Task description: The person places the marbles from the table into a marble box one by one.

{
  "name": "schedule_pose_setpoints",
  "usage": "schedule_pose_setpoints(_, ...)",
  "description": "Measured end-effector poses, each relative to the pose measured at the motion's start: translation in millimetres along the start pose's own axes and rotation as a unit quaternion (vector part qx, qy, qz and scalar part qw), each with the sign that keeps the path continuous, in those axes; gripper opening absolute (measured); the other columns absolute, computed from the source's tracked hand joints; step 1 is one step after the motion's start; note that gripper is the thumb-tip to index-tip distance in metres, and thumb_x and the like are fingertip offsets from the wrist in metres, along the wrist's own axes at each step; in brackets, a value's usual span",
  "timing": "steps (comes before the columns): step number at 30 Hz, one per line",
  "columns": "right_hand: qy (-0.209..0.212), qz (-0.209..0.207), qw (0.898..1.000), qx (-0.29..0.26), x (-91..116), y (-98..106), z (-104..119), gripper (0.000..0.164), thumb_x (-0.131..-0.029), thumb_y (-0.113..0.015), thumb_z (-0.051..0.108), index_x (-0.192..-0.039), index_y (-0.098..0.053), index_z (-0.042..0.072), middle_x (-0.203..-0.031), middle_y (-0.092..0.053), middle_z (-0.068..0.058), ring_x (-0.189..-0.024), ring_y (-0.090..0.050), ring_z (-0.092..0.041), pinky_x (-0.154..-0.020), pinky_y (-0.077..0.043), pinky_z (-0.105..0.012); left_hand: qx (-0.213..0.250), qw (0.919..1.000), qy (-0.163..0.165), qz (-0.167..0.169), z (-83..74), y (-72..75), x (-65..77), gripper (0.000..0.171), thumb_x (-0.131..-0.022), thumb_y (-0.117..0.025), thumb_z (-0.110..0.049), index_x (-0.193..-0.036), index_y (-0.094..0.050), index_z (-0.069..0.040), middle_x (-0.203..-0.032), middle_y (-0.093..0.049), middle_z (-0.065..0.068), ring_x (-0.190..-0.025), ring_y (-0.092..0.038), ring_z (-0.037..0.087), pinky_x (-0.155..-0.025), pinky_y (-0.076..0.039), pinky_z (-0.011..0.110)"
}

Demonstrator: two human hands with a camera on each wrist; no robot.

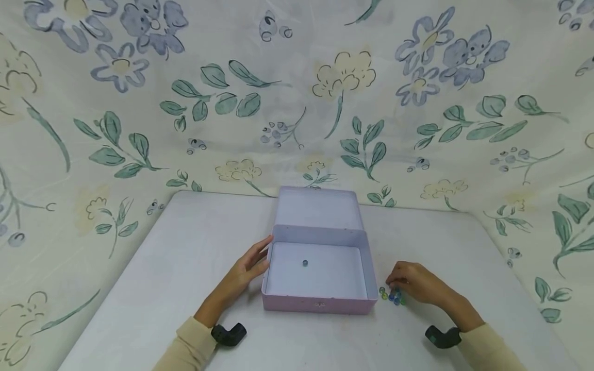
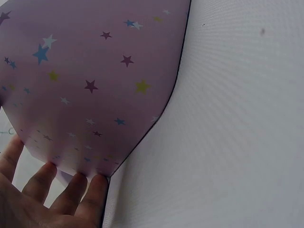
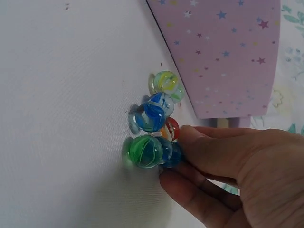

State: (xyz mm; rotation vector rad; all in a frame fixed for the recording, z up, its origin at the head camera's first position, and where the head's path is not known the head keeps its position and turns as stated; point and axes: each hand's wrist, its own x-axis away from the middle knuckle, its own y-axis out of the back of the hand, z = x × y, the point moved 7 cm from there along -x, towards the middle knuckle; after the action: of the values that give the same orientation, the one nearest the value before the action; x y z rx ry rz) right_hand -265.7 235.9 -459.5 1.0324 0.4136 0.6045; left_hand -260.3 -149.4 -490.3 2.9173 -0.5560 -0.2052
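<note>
A pale purple box [image 1: 320, 304] printed with stars lies with its lid [image 1: 320, 207] tipped back. Inside, one glass marble [image 1: 304, 263] rests on the floor. My left hand [image 1: 246, 269] touches the box's left side, its fingers [image 2: 40, 183] spread along the wall near the edge. To the right of the box, several glass marbles sit in a tight cluster, among them a green one [image 3: 145, 151], a yellow one [image 3: 166, 82] and a red one [image 3: 172, 128]. My right hand [image 1: 417, 282] pinches a dark blue marble [image 3: 174, 156] between thumb and finger at the cluster's edge.
A white-covered table [image 1: 204, 226] carries everything. Floral fabric [image 1: 297, 103] hangs behind and along both sides. Each wrist wears a black device, one on the left [image 1: 229, 335] and one on the right [image 1: 442, 337].
</note>
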Motion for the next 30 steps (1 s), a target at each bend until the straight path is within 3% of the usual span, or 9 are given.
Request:
schedule_pose_setpoints(8, -0.020, -0.024, 0.999, -0.004, -0.1, 7.7, -9.2, 0.015, -0.084, -0.073, -0.002, -0.097, -0.078, 0.004, -0.089, -0.070, 0.003, -0.081, -0.066, -0.004, -0.071, -0.058, -0.019, -0.002, 1.0000, -0.001, 0.002, -1.8, 0.9, -1.7, 0.059, -0.105, -0.047, -0.017, -0.159, -0.025, -0.024, -0.169, -0.015, 0.008, -0.153, -0.016, 0.045, -0.118, -0.019, 0.069)
schedule_pose_setpoints(17, -0.001, -0.043, 0.999, -0.009, 7.3, 4.5, -5.9, 0.018, -0.084, -0.073, -0.005, -0.100, -0.077, 0.004, -0.094, -0.070, 0.001, -0.085, -0.069, -0.015, -0.073, -0.058, -0.019, 0.006, 1.0000, 0.005, 0.005, -0.1, -2.6, 4.6, 0.059, -0.104, -0.049, -0.019, -0.159, -0.027, -0.028, -0.168, -0.016, 0.004, -0.153, -0.017, 0.043, -0.117, -0.021, 0.070)
schedule_pose_setpoints(30, 0.021, -0.066, 0.997, -0.033, -11.8, 35.0, 9.3, 0.019, -0.087, -0.072, -0.002, -0.105, -0.075, 0.004, -0.098, -0.073, -0.002, -0.087, -0.069, -0.014, -0.076, -0.059, -0.021, -0.001, 1.0000, 0.003, -0.003, -1.0, 0.3, 0.5, 0.058, -0.105, -0.047, -0.017, -0.158, -0.027, -0.025, -0.168, -0.016, 0.006, -0.153, -0.017, 0.044, -0.118, -0.020, 0.069)
